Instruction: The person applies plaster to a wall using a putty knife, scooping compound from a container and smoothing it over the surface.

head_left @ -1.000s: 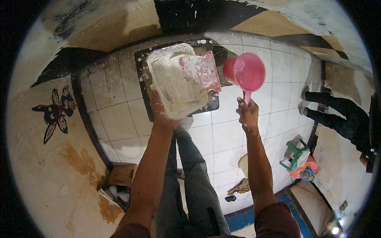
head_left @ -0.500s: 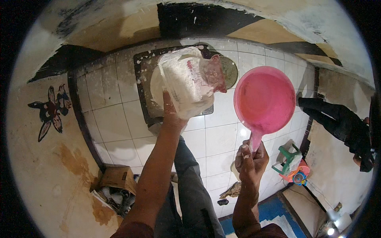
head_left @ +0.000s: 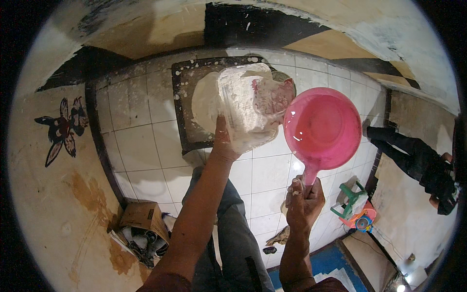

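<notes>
My left hand (head_left: 224,141) is closed on the near left side of a clear plastic tub (head_left: 258,138) with white powder (head_left: 241,97) inside. A crumpled-looking, see-through reddish piece (head_left: 277,97) shows at the tub's right end; whether it is a bag or part of the tub, I cannot tell. To the right, my right hand (head_left: 305,199) grips the handle of a pink plastic dipper (head_left: 352,131). Glints in its bowl look like water. Beneath the tub lies a dark, white-spattered square board (head_left: 187,107) bearing a pale round shape (head_left: 204,102), partly hidden.
A cardboard box (head_left: 143,216) of odds and ends stands at the lower left wall. At right are a green stool (head_left: 350,202), an orange container (head_left: 367,211) and another person in dark clothes (head_left: 418,151). A blue mat (head_left: 326,255) lies at the lower right.
The tub in my left hand has shifted right and slightly nearer, closer to the dipper. The dipper has moved slightly left and nearer. Both hands keep their hold.
</notes>
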A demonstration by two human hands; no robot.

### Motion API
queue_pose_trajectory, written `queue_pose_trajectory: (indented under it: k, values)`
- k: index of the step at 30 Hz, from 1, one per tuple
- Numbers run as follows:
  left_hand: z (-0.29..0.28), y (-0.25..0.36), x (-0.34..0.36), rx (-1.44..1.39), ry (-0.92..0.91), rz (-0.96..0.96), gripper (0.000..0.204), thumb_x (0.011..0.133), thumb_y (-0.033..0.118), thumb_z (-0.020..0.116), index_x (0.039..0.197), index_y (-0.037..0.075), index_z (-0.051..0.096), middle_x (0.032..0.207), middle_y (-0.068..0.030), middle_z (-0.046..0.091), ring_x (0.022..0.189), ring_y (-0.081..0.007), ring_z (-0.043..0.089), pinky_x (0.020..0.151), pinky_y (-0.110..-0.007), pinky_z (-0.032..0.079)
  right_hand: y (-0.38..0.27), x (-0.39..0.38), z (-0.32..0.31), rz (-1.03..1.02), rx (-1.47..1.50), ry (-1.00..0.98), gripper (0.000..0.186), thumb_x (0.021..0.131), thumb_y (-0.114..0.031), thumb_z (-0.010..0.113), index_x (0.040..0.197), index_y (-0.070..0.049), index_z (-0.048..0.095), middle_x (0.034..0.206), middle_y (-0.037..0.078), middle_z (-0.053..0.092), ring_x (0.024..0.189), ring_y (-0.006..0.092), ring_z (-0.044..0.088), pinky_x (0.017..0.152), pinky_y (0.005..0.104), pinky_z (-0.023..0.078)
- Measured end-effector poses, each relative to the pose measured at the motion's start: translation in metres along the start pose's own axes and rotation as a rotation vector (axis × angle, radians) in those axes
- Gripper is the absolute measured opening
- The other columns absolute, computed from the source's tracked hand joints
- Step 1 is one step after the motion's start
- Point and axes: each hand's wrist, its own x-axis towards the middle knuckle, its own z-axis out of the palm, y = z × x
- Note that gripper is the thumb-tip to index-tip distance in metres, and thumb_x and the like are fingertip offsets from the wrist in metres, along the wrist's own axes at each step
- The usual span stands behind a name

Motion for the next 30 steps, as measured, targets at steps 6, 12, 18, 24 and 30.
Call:
queue_pose_trajectory:
  k: [6,12,18,24,30]
  values:
    - [0.007,-0.001,-0.005,0.078,0.054,0.041,0.107,0.07,0.072,0.065,0.15,0.017,0.018,0.148,-0.0194,0.028,0.134,-0.0467,0.031,0.108,-0.064,0.027,0.0,-0.002,0.003,-0.042,-0.08,0.023,0.019,0.091,-0.017,0.061,0.092,0.001,0.054,0.064,0.003,0.052,0.048,0.0063,0.045,0.041,0.0224,0.037]
    - [0.01,-0.001,0.0,0.067,-0.037,0.051,0.106,0.072,0.072,0.062,0.15,0.017,0.018,0.147,-0.0193,0.031,0.133,-0.0453,0.034,0.107,-0.064,0.029,-0.002,-0.002,0.004,-0.057,-0.108,0.043,0.021,0.091,-0.019,0.061,0.092,0.002,0.055,0.063,0.002,0.052,0.047,0.0057,0.046,0.041,0.0232,0.038]
    - [-0.017,-0.004,-0.003,-0.103,-0.312,-0.025,0.085,0.086,0.068,0.043,0.15,0.017,0.019,0.151,-0.0154,0.026,0.135,-0.0403,0.033,0.111,-0.058,0.027,-0.002,-0.003,0.002,-0.073,-0.102,0.029,0.018,0.091,-0.015,0.06,0.091,0.001,0.055,0.061,0.001,0.052,0.047,0.0057,0.046,0.041,0.0232,0.038]
    - [-0.003,-0.006,-0.002,-0.036,-0.115,0.02,0.095,0.079,0.07,0.053,0.151,0.018,0.018,0.152,-0.0152,0.026,0.137,-0.0379,0.031,0.112,-0.057,0.026,-0.003,-0.003,0.0,-0.045,-0.099,0.047,0.016,0.09,-0.013,0.061,0.091,0.001,0.055,0.061,0.001,0.051,0.046,0.0058,0.046,0.04,0.0231,0.038]
    - [0.001,-0.008,-0.002,-0.01,-0.049,0.049,0.101,0.072,0.068,0.065,0.148,0.018,0.021,0.146,-0.0203,0.031,0.131,-0.0423,0.038,0.107,-0.062,0.032,-0.005,-0.003,0.003,-0.019,-0.075,0.058,0.012,0.089,-0.009,0.06,0.092,0.002,0.055,0.061,0.002,0.052,0.046,0.0059,0.046,0.04,0.0231,0.037]
